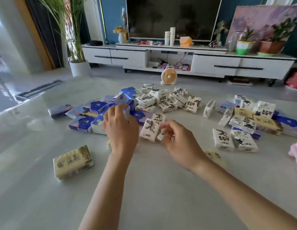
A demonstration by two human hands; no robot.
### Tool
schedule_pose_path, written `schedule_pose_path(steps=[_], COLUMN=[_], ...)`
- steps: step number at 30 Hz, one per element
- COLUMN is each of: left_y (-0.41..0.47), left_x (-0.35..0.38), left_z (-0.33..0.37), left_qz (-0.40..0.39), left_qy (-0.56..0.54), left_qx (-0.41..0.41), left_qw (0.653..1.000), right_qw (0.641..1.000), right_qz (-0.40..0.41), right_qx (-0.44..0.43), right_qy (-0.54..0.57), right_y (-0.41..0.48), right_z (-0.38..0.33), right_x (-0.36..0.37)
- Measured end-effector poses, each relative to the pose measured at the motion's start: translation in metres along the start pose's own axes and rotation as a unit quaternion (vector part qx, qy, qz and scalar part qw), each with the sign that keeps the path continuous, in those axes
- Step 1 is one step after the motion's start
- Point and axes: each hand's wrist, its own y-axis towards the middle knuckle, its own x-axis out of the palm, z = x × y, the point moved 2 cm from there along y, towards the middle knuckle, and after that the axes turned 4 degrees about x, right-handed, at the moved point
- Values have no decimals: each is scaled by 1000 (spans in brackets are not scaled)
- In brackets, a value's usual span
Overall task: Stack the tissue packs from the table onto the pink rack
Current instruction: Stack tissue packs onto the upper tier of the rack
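Observation:
Tissue packs lie scattered across the pale table [161,183]. A heap of blue packs [94,107] sits at the left, white patterned packs [166,100] in the middle, and a mixed pile [244,120] at the right. One beige pack [73,161] lies alone at the near left. My left hand [121,130] reaches into the blue heap with its fingers closed around a blue pack [130,107]. My right hand [176,140] is curled on the near corner of a white pack [150,128]. A pink edge [295,149], possibly the rack, shows at the far right, mostly out of frame.
Beyond the table stands a white TV cabinet [210,63] with a television, paper cups and potted plants. A small orange fan [169,77] sits on the floor in front of it. A tall plant in a white pot [79,67] stands at the left.

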Motion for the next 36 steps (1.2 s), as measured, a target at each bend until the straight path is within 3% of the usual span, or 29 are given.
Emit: schedule_pose_path(steps=[4,9,14,20,23,27,30,33,36], left_y=[20,14,12,10,9,10,8,4,-8], left_x=[-9,3,8,10,10,10,9,4,-5], left_z=[-42,-55,-52,-46,-43,-40,-27,-2,35], left_qz=[-32,-53,58,155,195,241,267,208,10], left_qy=[47,77,32,-24,-51,-89,-171,-331,-550], left_qx=[-95,-136,-164,-130,-93,-49,7,10,-126], left_qw=[994,986,984,979,975,965,948,920,826], right_qw=[996,974,935,931,946,991,989,984,981], right_qz=[-27,-106,-211,-156,-145,-52,9,-25,-48], right_qx=[-32,-25,2,-66,-73,-107,-141,-169,-182], right_qy=[-79,-201,-285,-324,-280,-65,50,42,-45], right_y=[53,122,154,153,150,151,140,100,42], right_z=[-12,-14,-9,2,2,-12,-42,-61,-57], right_x=[35,73,95,102,100,84,57,22,-21])
